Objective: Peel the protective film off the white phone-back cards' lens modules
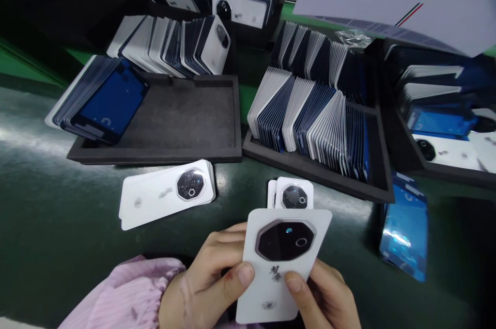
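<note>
Both my hands hold one white phone back cover (284, 262) upright near the bottom middle; its dark octagonal camera window faces me. My left hand (211, 280), in a pink sleeve, grips the cover's left edge with the thumb on its face. My right hand (329, 295) grips the right edge, thumb on the face too. Just behind the held cover lies a small stack of white covers (291, 194). A second stack of white covers (166, 197) lies flat to the left on the green table.
A black foam tray (186, 117) with leaning covers at its left and back stands ahead. Another black tray (372, 184) packed with upright covers is at right. Blue film pieces (405, 228) lie at right. More filled trays line the back and the far right.
</note>
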The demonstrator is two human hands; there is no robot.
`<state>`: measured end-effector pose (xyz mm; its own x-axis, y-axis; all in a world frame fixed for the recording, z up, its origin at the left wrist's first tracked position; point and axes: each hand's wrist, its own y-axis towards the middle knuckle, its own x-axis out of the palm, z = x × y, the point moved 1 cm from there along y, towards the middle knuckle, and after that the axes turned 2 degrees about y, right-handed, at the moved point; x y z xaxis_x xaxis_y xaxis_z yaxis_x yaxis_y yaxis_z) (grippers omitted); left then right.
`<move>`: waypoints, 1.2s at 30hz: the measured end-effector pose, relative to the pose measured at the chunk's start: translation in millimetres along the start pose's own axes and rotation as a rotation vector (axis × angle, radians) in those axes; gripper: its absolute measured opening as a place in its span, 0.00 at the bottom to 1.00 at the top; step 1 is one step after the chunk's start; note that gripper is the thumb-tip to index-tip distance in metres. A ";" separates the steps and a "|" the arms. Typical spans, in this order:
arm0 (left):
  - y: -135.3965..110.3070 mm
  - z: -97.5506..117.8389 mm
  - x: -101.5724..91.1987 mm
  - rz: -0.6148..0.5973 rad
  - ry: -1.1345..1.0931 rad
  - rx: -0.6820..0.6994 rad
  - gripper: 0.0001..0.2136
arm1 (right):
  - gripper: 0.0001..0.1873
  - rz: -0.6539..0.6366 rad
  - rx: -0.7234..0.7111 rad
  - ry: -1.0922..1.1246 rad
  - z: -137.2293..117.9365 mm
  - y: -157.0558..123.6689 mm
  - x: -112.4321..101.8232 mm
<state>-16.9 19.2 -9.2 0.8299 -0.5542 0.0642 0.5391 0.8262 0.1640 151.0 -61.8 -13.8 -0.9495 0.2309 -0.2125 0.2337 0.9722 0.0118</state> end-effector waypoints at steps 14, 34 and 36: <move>-8.1 -3.2 -3.1 -0.022 0.023 -0.095 0.23 | 0.11 -0.134 -0.117 0.038 0.4 5.4 -1.8; -13.9 -12.0 -3.1 -0.012 -0.031 -0.228 0.23 | 0.11 -0.135 -0.135 -0.060 5.7 -1.5 -7.8; -13.7 -11.6 -1.1 0.015 -0.079 -0.276 0.23 | 0.10 -0.133 -0.114 -0.050 4.5 -2.0 -7.6</move>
<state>-23.5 9.7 -22.9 0.8300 -0.5391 0.1432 0.5548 0.8245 -0.1111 158.6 -65.7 -16.6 -0.9582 0.1006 -0.2680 0.0789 0.9927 0.0908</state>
